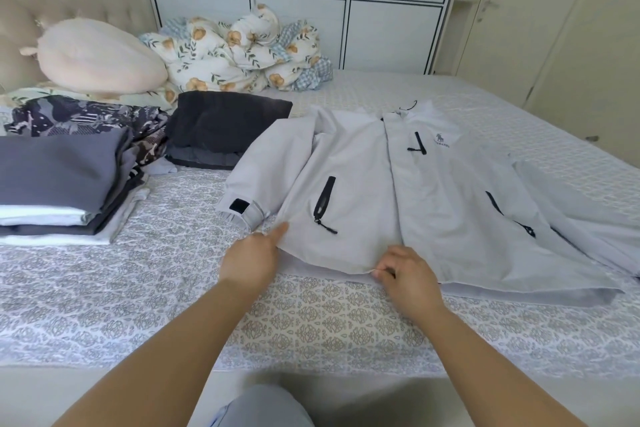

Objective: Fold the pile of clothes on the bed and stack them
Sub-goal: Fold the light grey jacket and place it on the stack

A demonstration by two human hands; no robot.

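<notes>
Head view: left hand and right hand pinch the jacket hem at six o'clock; uneven tugging could skew it.

One jacket, spread flat, its hem at the fingertips of both hands. Two hands: left hand, right hand. Three dark pocket zips on the jacket: one just beyond the left fingers, one well beyond the right fingers near the chest logo, one off to the right. One cuff tab, just left of the left thumb. Far left of the fingers, one folded stack; layer count unclear. Beyond the left hand, one dark garment. Farther back: one pillow, one bunched quilt.
</notes>
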